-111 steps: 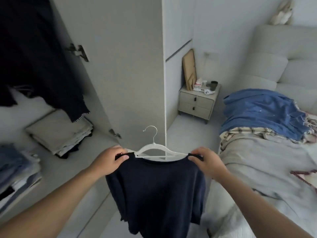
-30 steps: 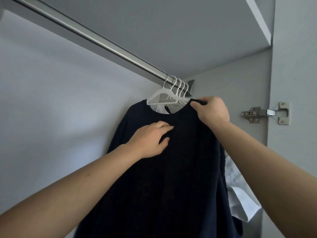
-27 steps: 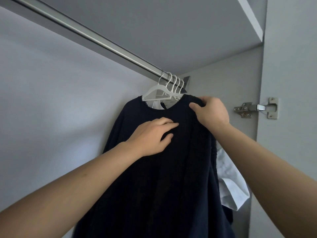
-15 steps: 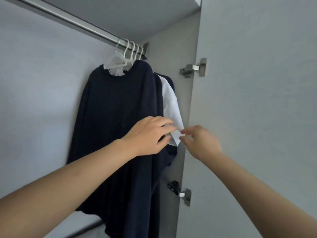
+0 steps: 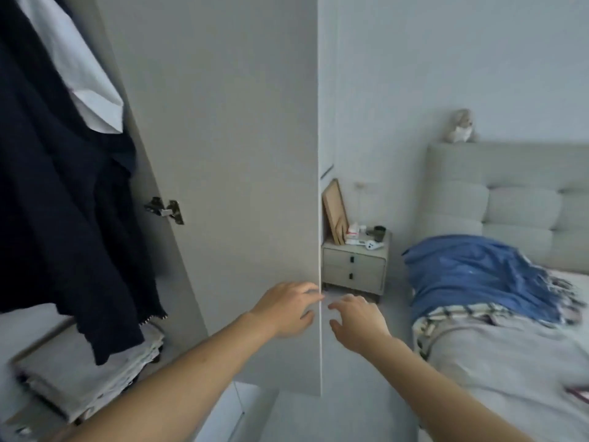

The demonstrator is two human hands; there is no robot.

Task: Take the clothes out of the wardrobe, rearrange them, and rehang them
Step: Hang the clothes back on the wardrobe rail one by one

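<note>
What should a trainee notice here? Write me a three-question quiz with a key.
1. True or false: the left hand holds a hanger.
2. What lies on the bed? A. a blue blanket B. a suitcase C. a laptop
3. How many drawers does the nightstand show?
Key: 1 false; 2 A; 3 two.
</note>
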